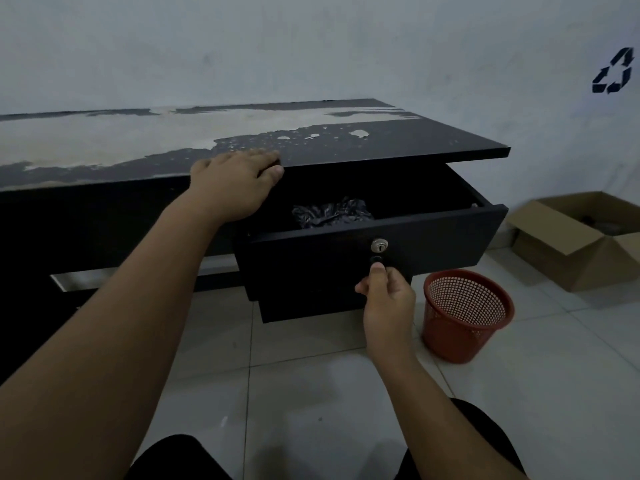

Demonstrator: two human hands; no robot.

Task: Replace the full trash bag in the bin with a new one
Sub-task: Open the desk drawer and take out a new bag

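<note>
Inside the drawer (311, 268) lies a crumpled black bag (332, 213).

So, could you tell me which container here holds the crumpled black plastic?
The open desk drawer, held at its knob by the right hand; the plastic lies inside. The red mesh basket looks unlined, and the cardboard box's contents are unclear.

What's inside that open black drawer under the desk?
A crumpled bundle of shiny black plastic, probably trash bags, lies in the drawer. Its front panel and the desk top hide the floor and back, so anything else cannot be seen. The right hand pinches its knob.
</note>
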